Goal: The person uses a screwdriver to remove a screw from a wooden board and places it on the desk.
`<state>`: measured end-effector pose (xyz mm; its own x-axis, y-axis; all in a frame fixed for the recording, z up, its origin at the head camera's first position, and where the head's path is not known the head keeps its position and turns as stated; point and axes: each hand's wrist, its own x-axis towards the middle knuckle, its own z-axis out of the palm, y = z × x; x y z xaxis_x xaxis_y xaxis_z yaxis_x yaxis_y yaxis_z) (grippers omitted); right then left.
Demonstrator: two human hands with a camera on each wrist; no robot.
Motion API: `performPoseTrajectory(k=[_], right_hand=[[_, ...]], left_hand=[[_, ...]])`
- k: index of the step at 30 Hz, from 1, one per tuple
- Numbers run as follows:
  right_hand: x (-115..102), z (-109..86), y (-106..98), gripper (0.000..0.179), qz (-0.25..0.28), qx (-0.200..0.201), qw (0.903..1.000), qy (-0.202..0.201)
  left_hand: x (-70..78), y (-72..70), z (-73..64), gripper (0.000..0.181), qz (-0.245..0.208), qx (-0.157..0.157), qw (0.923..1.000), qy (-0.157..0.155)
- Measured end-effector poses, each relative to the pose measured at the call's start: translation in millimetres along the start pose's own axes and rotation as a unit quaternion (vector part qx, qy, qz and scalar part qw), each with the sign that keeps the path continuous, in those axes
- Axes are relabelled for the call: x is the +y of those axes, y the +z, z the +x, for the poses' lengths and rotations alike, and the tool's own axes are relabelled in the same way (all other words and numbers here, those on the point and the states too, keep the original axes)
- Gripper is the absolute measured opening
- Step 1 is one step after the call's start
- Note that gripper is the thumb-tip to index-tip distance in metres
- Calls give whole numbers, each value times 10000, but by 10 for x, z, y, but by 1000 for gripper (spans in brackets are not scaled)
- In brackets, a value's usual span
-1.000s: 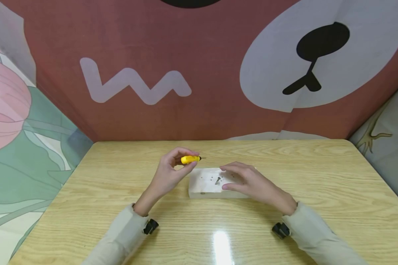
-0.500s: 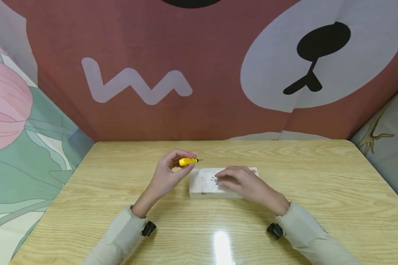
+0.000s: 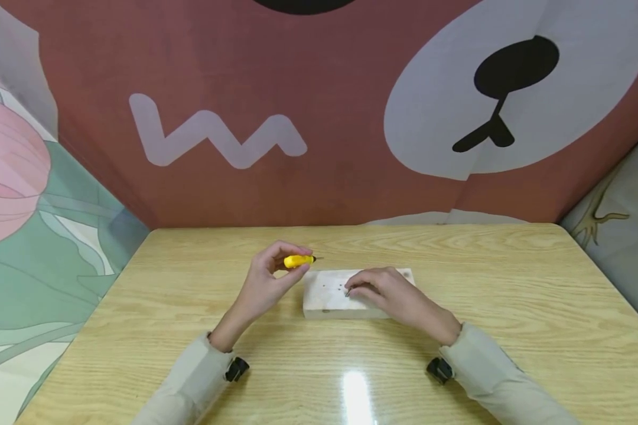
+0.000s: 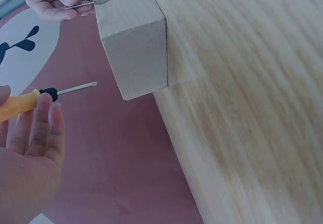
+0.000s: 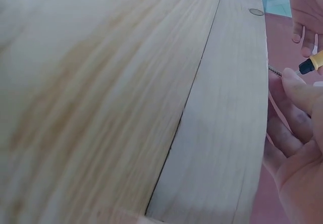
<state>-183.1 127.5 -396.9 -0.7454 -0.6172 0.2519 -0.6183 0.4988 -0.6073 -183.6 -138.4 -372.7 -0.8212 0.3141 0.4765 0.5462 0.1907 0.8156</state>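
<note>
In the head view my left hand holds a screwdriver with a yellow handle, its thin tip pointing right, beyond the left end of a pale wooden block. The left wrist view shows the metal shaft and black collar of this screwdriver apart from the block. My right hand is over the right half of the block, thumb and fingers pinching a screw. The threaded shank of the screw stands out from the block's top; the fingertips hide its head.
The block lies on a light wood-grain table, with several small holes in its top left of my right hand. A printed backdrop rises behind the table's far edge. Each sleeve carries a small black wrist camera.
My right hand has moved left and down onto the screw, and its thumb and fingers have come together around it. The left hand with the screwdriver has drifted slightly left.
</note>
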Motion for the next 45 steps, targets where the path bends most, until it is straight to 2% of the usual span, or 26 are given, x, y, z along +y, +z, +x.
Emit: performPoseTrajectory(k=[9,16,27,36,45], right_hand=[[-9,-18,-16,15,-432,149,9989,-94],[-3,-53,-53,16,-159,323,9993,-8],[81,-166,-121,17,-76,552,9984,121],[151,-307,-258,16,205,697,9964,440],[230,-441,-383,11,-320,1199,9917,328]], left_hand=[[-6,14,22,19,-42,-4,10000,66],[-9,25,23,18,-95,-12,9999,78],[4,25,7,19,-63,2,10000,-67],[-41,-36,-36,19,-58,80,9999,-139],[-104,-133,-92,19,5,183,9995,-261]])
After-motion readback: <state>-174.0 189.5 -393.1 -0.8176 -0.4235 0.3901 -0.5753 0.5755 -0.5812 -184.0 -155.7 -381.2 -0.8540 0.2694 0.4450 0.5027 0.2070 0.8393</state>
